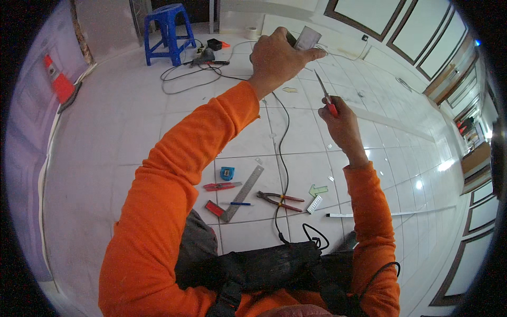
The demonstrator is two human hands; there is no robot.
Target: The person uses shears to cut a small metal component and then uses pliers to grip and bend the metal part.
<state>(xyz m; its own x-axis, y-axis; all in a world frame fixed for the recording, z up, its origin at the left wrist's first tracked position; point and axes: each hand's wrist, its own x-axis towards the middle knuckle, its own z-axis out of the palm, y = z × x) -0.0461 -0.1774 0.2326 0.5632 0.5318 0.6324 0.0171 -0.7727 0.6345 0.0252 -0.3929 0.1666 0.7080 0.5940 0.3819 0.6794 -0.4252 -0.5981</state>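
Observation:
My left hand (277, 57), at the far end of my outstretched arm, is closed on a small grey rectangular piece (308, 38). Lower and to the right, my right hand (343, 126) grips what look like red-handled scissors (325, 91), their slim pointed blades directed up toward the grey piece without touching it. On the tiles between my arms lie a blue tape measure (227, 173), a red utility knife (221, 186), a metal try square (246, 191) with a red handle, a blue pen (240, 204) and red-handled pliers (280, 201).
A black cable (288, 127) runs across the tiled floor. Nearby are a green arrow-shaped piece (318, 190), a small white slotted piece (314, 204) and a long white strip (369, 214). Farther back stand a blue stool (169, 34), a corded tool (206, 55) and an orange cone (60, 82).

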